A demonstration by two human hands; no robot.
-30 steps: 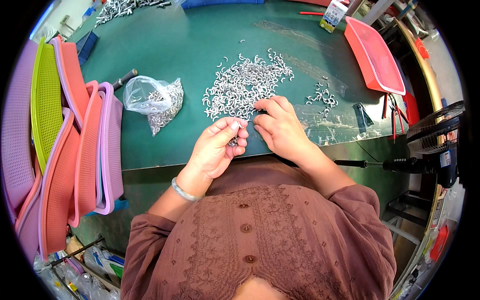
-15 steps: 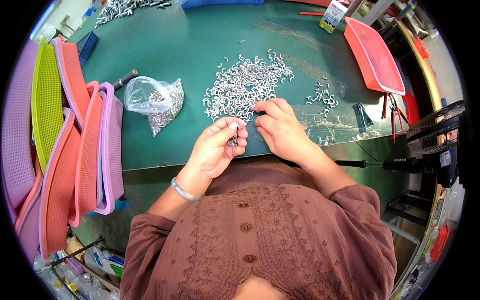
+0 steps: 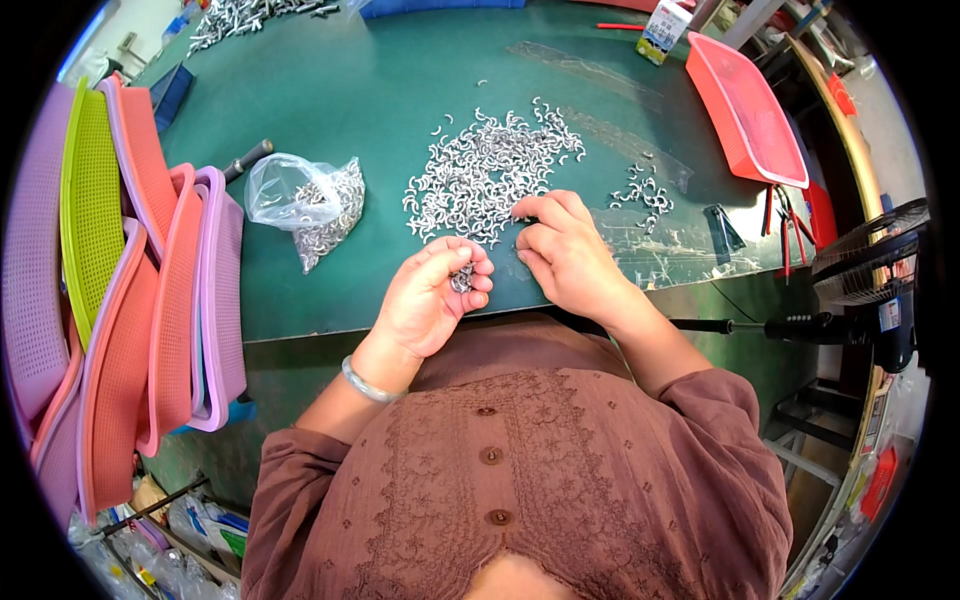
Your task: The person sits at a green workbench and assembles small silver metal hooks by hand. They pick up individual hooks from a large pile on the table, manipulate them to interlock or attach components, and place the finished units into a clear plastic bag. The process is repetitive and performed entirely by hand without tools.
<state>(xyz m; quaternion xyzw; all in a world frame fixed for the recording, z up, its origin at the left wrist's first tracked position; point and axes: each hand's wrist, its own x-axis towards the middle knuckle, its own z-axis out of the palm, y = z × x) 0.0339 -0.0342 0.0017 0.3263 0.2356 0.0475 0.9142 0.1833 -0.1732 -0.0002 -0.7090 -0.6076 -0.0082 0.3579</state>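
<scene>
Several hooks (image 3: 462, 279) pinched in left hand (image 3: 430, 300) over near table edge (image 3: 300, 325), ready for sorting. Right hand (image 3: 565, 250) fingers curled at pile (image 3: 490, 170), picking; grip unclear. Bag (image 3: 300, 200) left.

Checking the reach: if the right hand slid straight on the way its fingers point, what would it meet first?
Probably the pile of small metal hooks: the right hand points at its near edge, fingertips almost there.

bare green table (image 3: 330, 90) ahead; stacked trays (image 3: 150, 300) block left.
</scene>
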